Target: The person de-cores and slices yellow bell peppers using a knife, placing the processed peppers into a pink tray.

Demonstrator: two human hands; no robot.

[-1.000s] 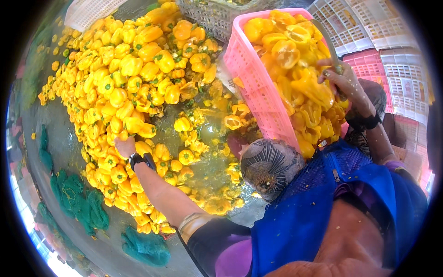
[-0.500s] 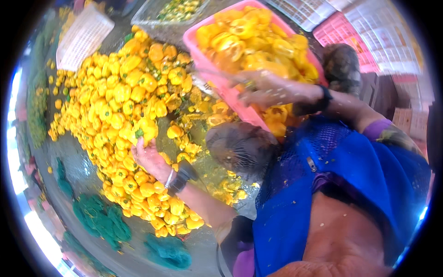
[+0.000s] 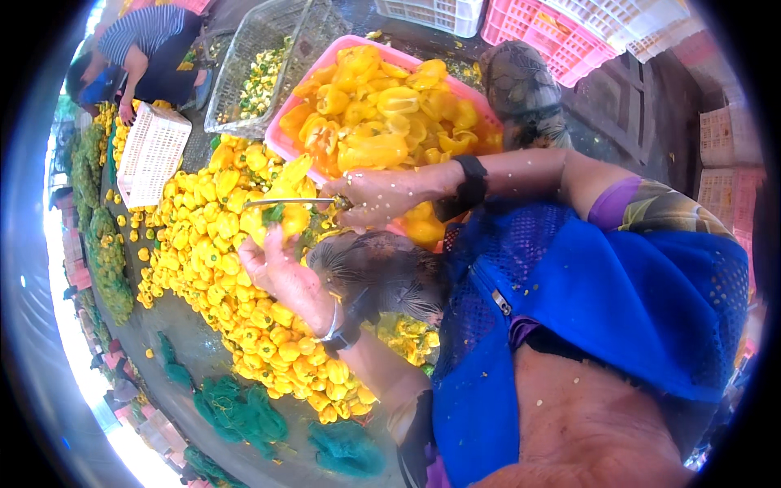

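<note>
My left hand (image 3: 272, 264) holds a whole yellow bell pepper (image 3: 283, 220) with a green stem, lifted above the big heap of yellow peppers (image 3: 211, 244). My right hand (image 3: 378, 195) grips a knife (image 3: 293, 202) whose thin blade points left and touches the top of that pepper. Both wrists wear black bands. Behind my right hand stands a pink plastic crate (image 3: 281, 142) filled with cut yellow pepper pieces (image 3: 382, 122). My knee in patterned grey cloth (image 3: 378, 272) lies under the hands.
A wire crate of green and yellow scraps (image 3: 260, 73) stands at the back, a white crate (image 3: 150, 150) to its left. Another person in a striped top (image 3: 142, 45) crouches far left. Green net bags (image 3: 240, 411) lie on the wet floor. Pink and white crates (image 3: 561, 24) are stacked behind.
My left hand took a pepper from the heap and raised it. My right hand with the knife came from the pink crate across to the pepper. The view swung right.
</note>
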